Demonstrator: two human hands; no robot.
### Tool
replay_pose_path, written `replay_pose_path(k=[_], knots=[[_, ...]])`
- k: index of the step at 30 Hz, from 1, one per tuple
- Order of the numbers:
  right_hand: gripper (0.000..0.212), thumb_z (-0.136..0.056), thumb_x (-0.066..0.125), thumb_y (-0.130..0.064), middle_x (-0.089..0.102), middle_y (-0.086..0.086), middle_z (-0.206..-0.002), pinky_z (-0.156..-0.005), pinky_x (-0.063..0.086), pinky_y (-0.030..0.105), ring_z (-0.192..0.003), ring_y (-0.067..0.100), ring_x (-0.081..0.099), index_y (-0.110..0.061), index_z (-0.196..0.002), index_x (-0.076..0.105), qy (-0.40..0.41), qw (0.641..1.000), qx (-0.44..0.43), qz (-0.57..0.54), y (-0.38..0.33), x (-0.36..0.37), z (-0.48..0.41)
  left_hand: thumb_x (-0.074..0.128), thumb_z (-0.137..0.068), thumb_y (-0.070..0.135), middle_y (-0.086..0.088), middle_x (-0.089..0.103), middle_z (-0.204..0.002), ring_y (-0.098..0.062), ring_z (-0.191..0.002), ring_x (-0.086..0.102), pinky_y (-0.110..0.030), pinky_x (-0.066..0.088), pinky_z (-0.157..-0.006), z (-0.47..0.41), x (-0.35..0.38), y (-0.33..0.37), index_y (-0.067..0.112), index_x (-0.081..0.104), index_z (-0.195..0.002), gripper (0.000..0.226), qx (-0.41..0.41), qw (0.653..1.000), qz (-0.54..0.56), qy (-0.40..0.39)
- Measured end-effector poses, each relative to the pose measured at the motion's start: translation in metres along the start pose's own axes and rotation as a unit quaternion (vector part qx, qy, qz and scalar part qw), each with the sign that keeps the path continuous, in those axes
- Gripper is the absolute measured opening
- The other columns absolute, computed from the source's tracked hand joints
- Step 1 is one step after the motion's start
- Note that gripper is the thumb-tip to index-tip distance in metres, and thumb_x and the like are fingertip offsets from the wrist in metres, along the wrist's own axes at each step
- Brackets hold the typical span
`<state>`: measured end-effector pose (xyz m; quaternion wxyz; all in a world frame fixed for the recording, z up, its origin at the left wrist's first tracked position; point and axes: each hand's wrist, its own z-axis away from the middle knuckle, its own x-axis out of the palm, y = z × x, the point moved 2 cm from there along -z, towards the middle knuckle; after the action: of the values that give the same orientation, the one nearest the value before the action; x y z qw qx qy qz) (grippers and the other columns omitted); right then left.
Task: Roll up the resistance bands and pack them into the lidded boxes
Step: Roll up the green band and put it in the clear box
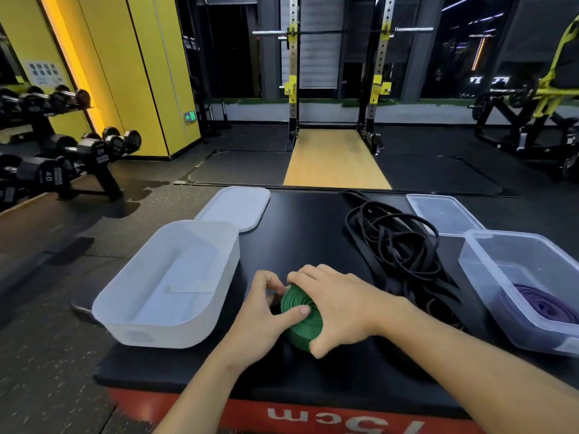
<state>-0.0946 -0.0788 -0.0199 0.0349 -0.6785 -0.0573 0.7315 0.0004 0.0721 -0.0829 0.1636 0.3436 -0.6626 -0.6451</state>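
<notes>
There, green roll (302, 327) near white box (125, 321).

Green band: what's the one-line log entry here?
green band: coiled, gripped by left hand and right hand | frosted box: open, empty | clear box: purple band inside | black bands: tangled

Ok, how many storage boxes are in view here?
2. A frosted white box sits at the left, empty; a clear box sits at the right, holding a rolled purple band. None looks hidden.
</notes>
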Motion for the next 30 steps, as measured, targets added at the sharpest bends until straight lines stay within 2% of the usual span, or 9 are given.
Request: replay_pose_path(k=[2,5,9,12,14,18,22,28,30], knots=[[0.096,-0.06,0.078,-0.059,0.037,-0.019,-0.119,-0.082,0.047,0.038,-0.108,0.008,0.038,-0.031,-0.139,0.031,0.011,1.0,0.009,0.004,0.006,-0.001,0.011,0.082,-0.086,0.03,0.007,0.068,-0.114,-0.011,-0.116,0.066,-0.033,0.054,-0.098,-0.003,0.01,0.003,0.031,0.051,-0.108,0.038,0.012,1.0,0.014,-0.025],[0.103,-0.059,0.076,-0.063,0.037,-0.018,-0.124,-0.086,0.049,0.04,-0.114,0.011,0.04,-0.029,-0.144,0.029,0.027,0.999,0.031,0.011,0.021,-0.01,0.032,0.071,-0.091,0.037,0.003,0.071,-0.111,-0.012,-0.111,0.067,-0.026,0.052,-0.095,-0.005,0.026,0.012,0.031,0.062,-0.103,0.016,0.026,0.998,0.061,-0.017],[0.112,-0.06,0.076,-0.063,0.034,-0.019,-0.136,-0.098,0.047,0.043,-0.128,0.009,0.037,-0.029,-0.152,0.023,0.055,0.996,0.074,-0.006,0.053,-0.033,0.066,0.062,-0.095,0.055,-0.004,0.076,-0.107,-0.018,-0.111,0.071,-0.035,0.051,-0.101,-0.016,0.049,0.02,0.022,0.072,-0.096,0.035,0.016,0.996,0.088,0.014],[0.112,-0.063,0.079,-0.061,0.033,-0.022,-0.138,-0.1,0.044,0.039,-0.129,0.006,0.036,-0.032,-0.154,0.021,0.077,0.99,0.114,-0.016,0.079,-0.053,0.095,0.069,-0.1,0.032,0.001,0.075,-0.096,-0.008,-0.094,0.07,-0.025,0.051,-0.089,-0.03,0.074,0.028,0.029,0.071,-0.088,0.013,0.032,0.999,0.019,0.013],[0.11,-0.064,0.08,-0.059,0.035,-0.022,-0.138,-0.102,0.044,0.037,-0.126,0.005,0.037,-0.033,-0.154,0.023,0.089,0.985,0.148,-0.026,0.1,-0.064,0.114,0.069,-0.099,0.022,0.006,0.074,-0.093,-0.007,-0.09,0.069,-0.021,0.05,-0.084,-0.04,0.095,0.039,0.036,0.07,-0.087,0.018,0.062,0.998,-0.025,0.002],[0.105,-0.058,0.077,-0.061,0.041,-0.023,-0.133,-0.097,0.046,0.034,-0.119,0.006,0.046,-0.038,-0.149,0.029,0.124,0.967,0.216,-0.057,0.143,-0.085,0.152,0.07,-0.098,0.024,0.011,0.074,-0.094,-0.008,-0.091,0.069,-0.026,0.054,-0.086,-0.057,0.144,0.069,0.036,0.07,-0.092,0.014,0.104,0.993,-0.041,-0.045],[0.102,-0.05,0.07,-0.07,0.043,-0.024,-0.121,-0.095,0.048,0.043,-0.112,0.01,0.051,-0.041,-0.141,0.034,0.148,0.951,0.266,-0.052,0.179,-0.098,0.178,0.072,-0.096,0.02,0.01,0.073,-0.094,-0.007,-0.09,0.068,-0.025,0.055,-0.084,-0.076,0.198,0.098,0.029,0.071,-0.093,0.01,0.13,0.986,-0.048,-0.094],[0.095,-0.049,0.072,-0.067,0.046,-0.022,-0.113,-0.092,0.052,0.044,-0.104,0.011,0.056,-0.038,-0.134,0.042,0.16,0.927,0.325,-0.096,0.224,-0.091,0.211,0.075,-0.093,0.025,0.006,0.073,-0.086,-0.009,-0.08,0.066,-0.019,0.047,-0.068,-0.109,0.266,0.113,0.025,0.067,-0.084,0.011,0.104,0.985,-0.069,-0.12],[0.09,-0.049,0.074,-0.065,0.049,-0.021,-0.114,-0.09,0.053,0.044,-0.103,0.01,0.057,-0.04,-0.13,0.043,0.163,0.918,0.343,-0.115,0.236,-0.084,0.221,0.075,-0.092,0.028,0.009,0.072,-0.09,-0.006,-0.081,0.066,-0.019,0.047,-0.069,-0.116,0.278,0.113,0.027,0.068,-0.085,0.01,0.089,0.985,-0.074,-0.128]])
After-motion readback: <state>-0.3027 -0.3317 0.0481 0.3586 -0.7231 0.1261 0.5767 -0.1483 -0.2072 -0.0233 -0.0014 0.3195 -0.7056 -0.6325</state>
